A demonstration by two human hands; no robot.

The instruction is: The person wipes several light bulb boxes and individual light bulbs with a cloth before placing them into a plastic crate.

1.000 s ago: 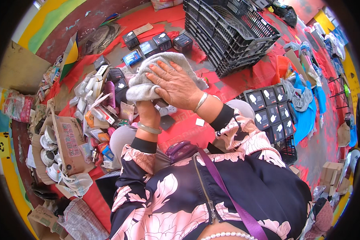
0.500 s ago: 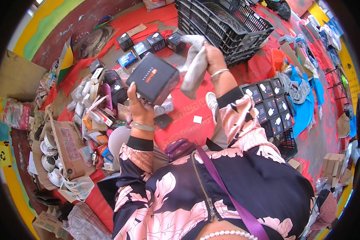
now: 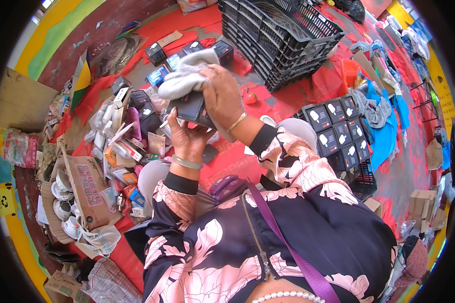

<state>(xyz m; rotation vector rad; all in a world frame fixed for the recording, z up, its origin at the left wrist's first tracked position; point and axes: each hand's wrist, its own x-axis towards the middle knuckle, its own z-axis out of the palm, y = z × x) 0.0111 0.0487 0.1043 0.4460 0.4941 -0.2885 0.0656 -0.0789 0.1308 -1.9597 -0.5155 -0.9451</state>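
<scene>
Left fingers under a dark box, right fingers pressing a cloth to it

Your left hand (image 3: 188, 144) holds the dark box (image 3: 191, 108) from below, thumb up along its near side and the other fingers partly hidden beneath it, so the grasp is only as wide as the box. Your right hand (image 3: 223, 96) is bent over the grey cloth (image 3: 187, 73), its fingers gathered on the fabric; you have the cloth bunched on the top and far side of the box, just above your left fingers. How tightly the right fingers grip, I cannot tell.

Nearer your body than the fingers, a purple pouch (image 3: 227, 188) rests at your lap. Left of your left fingers lies a heap of small packages (image 3: 131, 149), and farther left, nearer you, a cardboard carton (image 3: 88, 189) with white bowls (image 3: 61, 208) beside its printed panel. Well to the right of your right fingers, boxes with white pictures (image 3: 336, 126) sit in rows in a black crate (image 3: 367, 179).

Beyond the fingertips, a blue package (image 3: 156, 77) and several dark cartons (image 3: 155, 52) stand on the floor. Farther out and to the right rises a stack of black crates (image 3: 278, 55).
</scene>
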